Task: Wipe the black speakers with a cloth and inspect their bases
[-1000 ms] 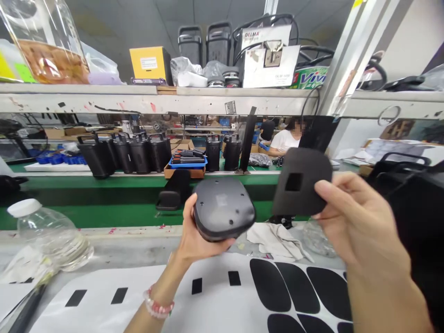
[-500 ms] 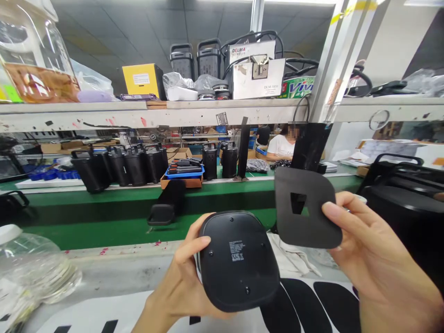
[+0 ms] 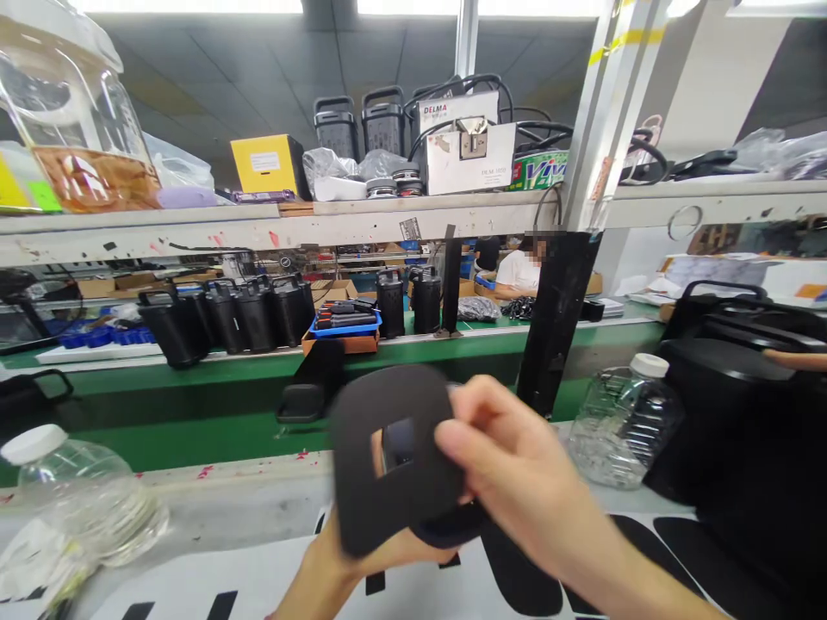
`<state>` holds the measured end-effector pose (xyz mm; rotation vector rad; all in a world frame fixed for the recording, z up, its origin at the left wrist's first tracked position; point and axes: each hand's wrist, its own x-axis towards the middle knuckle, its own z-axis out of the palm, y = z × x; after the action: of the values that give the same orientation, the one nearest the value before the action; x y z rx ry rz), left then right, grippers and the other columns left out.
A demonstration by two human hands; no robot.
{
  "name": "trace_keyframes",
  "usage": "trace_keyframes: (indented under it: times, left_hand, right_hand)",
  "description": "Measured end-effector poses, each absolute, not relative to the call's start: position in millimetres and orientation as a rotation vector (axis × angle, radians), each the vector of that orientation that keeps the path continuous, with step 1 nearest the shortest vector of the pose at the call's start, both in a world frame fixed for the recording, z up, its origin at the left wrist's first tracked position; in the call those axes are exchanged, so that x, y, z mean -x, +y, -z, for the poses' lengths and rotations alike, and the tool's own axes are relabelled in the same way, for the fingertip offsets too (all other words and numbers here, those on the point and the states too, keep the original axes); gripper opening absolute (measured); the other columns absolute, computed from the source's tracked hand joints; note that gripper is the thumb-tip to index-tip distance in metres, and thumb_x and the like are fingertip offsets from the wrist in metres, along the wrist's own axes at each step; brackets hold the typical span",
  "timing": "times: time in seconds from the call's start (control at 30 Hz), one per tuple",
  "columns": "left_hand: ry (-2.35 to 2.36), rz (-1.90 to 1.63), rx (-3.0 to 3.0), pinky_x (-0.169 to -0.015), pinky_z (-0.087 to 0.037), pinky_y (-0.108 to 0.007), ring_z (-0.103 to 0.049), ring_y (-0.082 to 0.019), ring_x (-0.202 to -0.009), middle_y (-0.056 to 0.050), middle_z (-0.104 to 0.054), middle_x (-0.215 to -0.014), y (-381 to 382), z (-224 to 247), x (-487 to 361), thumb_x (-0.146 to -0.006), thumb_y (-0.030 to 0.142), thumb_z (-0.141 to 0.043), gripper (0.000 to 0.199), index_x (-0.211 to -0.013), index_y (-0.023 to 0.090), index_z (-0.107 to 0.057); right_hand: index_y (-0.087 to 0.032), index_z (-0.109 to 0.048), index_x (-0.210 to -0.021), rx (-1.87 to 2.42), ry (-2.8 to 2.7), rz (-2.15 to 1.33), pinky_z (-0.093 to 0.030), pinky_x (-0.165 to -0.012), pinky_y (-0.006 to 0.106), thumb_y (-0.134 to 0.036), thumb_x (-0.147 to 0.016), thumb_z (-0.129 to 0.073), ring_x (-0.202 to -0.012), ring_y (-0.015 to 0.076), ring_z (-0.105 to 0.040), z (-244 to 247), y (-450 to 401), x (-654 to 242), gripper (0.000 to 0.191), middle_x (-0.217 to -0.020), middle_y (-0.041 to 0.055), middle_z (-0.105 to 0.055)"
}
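My right hand [image 3: 510, 456] pinches a thin black pad [image 3: 423, 486] by its right edge, thumb in front. The pad is a rounded square with a rectangular cut-out and stands nearly upright, slightly blurred. Behind it, my left hand [image 3: 394, 551] holds a black rounded-square device [image 3: 452, 527]; only its lower edge and a bit through the cut-out show. The left fingers are mostly hidden by the pad. Whether pad and device touch, I cannot tell. Below lies a white sheet [image 3: 271, 585] with more black pads [image 3: 523, 564] on it.
Clear plastic bottles stand left [image 3: 90, 499] and right [image 3: 624, 422]. Black handled units [image 3: 730, 387] crowd the right side. Across the green bench [image 3: 213, 413] stand more black units [image 3: 249, 319] and a tray of tools [image 3: 345, 319]. Overhead runs a loaded shelf [image 3: 323, 220]. Another person [image 3: 520, 271] sits beyond.
My right hand has carried the pad left, in front of the device, now covering most of it. The view has shifted a little, showing the right-hand bottle.
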<state>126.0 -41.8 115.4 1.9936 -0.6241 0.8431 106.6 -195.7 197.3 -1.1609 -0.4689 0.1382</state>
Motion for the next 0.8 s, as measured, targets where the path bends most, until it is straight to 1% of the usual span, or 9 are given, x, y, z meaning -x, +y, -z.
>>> trace_keyframes:
  times: [0.07, 0.13, 0.17, 0.27, 0.43, 0.57, 0.67, 0.73, 0.8]
  left_hand:
    - [-0.658, -0.889, -2.036, -0.088, -0.058, -0.063, -0.063, -0.044, -0.111, -0.013, -0.057, -0.131, -37.6, -115.8, -125.4, -0.037, 0.042, -0.089, 0.133, -0.149, 0.035, -0.018]
    - [-0.697, -0.957, -2.085, -0.087, -0.055, -0.070, -0.059, -0.048, -0.116, -0.019, -0.049, -0.138, -34.8, -114.6, -125.4, -0.036, 0.041, -0.089, 0.143, -0.152, 0.032, -0.006]
    - [-0.721, -0.990, -2.106, -0.086, -0.055, -0.070, -0.058, -0.049, -0.118, -0.022, -0.048, -0.140, -33.9, -113.8, -125.8, -0.035, 0.042, -0.089, 0.146, -0.153, 0.031, -0.004]
    - [-0.786, -1.071, -2.128, -0.086, -0.057, -0.066, -0.058, -0.050, -0.118, -0.024, -0.048, -0.140, -30.5, -111.5, -128.1, -0.032, 0.046, -0.090, 0.151, -0.155, 0.025, -0.003]
    - [-0.896, -1.087, -2.077, -0.089, -0.059, -0.056, -0.062, -0.044, -0.115, -0.020, -0.052, -0.138, -15.9, -108.3, -134.7, -0.030, 0.064, -0.087, 0.152, -0.155, 0.026, -0.009]
    - [-0.879, -1.051, -2.027, -0.088, -0.061, -0.048, -0.066, -0.040, -0.111, -0.017, -0.054, -0.136, -7.9, -107.1, -138.7, -0.026, 0.063, -0.089, 0.154, -0.154, 0.028, -0.012]
    - [-0.880, -1.044, -2.017, -0.084, -0.062, -0.045, -0.068, -0.039, -0.108, -0.015, -0.057, -0.132, -7.6, -109.4, -139.7, -0.024, 0.063, -0.089, 0.153, -0.152, 0.029, -0.014]
    - [-0.890, -1.003, -2.029, -0.079, -0.063, -0.043, -0.069, -0.038, -0.104, -0.014, -0.060, -0.130, -9.0, -112.6, -138.8, -0.024, 0.063, -0.089, 0.150, -0.151, 0.029, -0.017]
    - [-0.890, -0.952, -2.046, -0.075, -0.063, -0.041, -0.071, -0.036, -0.100, -0.013, -0.062, -0.127, -11.0, -116.1, -137.1, -0.027, 0.063, -0.087, 0.142, -0.149, 0.029, -0.021]
  right_hand:
    - [-0.021, -0.053, -0.074, 1.216, -0.315, 0.122, -0.045, -0.048, 0.015, -0.042, -0.073, -0.081, -0.055, 0.0074, -0.052, -194.2, -231.2, -112.5, 0.035, -0.066, -0.0042, -0.056]
    - [-0.022, -0.055, -0.074, 1.217, -0.152, 0.335, -0.046, -0.044, 0.015, -0.041, -0.062, -0.088, -0.056, 0.0092, -0.054, -192.9, -266.0, -114.2, 0.039, -0.070, -0.0023, -0.059]
    - [-0.023, -0.057, -0.075, 1.213, -0.089, 0.406, -0.046, -0.042, 0.015, -0.039, -0.057, -0.090, -0.057, 0.0101, -0.054, -192.3, -280.5, -113.2, 0.041, -0.073, -0.0014, -0.059]
    - [-0.026, -0.061, -0.078, 1.240, 0.014, 0.509, -0.046, -0.038, 0.018, -0.036, -0.048, -0.092, -0.056, 0.0120, -0.052, -188.1, -306.3, -106.1, 0.044, -0.076, -0.0002, -0.057]
    - [-0.027, -0.063, -0.076, 1.265, 0.047, 0.528, -0.047, -0.038, 0.021, -0.037, -0.048, -0.091, -0.057, 0.0131, -0.052, -184.0, -300.7, -99.7, 0.041, -0.077, -0.0002, -0.054]
    - [-0.021, -0.063, -0.065, 1.368, 0.010, 0.411, -0.044, -0.036, 0.021, -0.042, -0.045, -0.092, -0.055, 0.0119, -0.049, -190.1, -284.6, -101.1, 0.041, -0.074, 0.0002, -0.052]
    - [-0.022, -0.066, -0.068, 1.377, -0.003, 0.413, -0.045, -0.037, 0.024, -0.041, -0.046, -0.092, -0.053, 0.0118, -0.048, -192.3, -278.9, -101.7, 0.040, -0.074, 0.0004, -0.053]
    - [-0.022, -0.064, -0.067, 1.375, -0.030, 0.432, -0.045, -0.036, 0.023, -0.040, -0.048, -0.092, -0.052, 0.0119, -0.049, -192.1, -275.5, -101.5, 0.038, -0.074, 0.0002, -0.053]
    - [-0.021, -0.061, -0.061, 1.411, -0.097, 0.418, -0.042, -0.032, 0.022, -0.040, -0.051, -0.090, -0.051, 0.0116, -0.049, -190.7, -270.2, -100.6, 0.036, -0.073, 0.0005, -0.052]
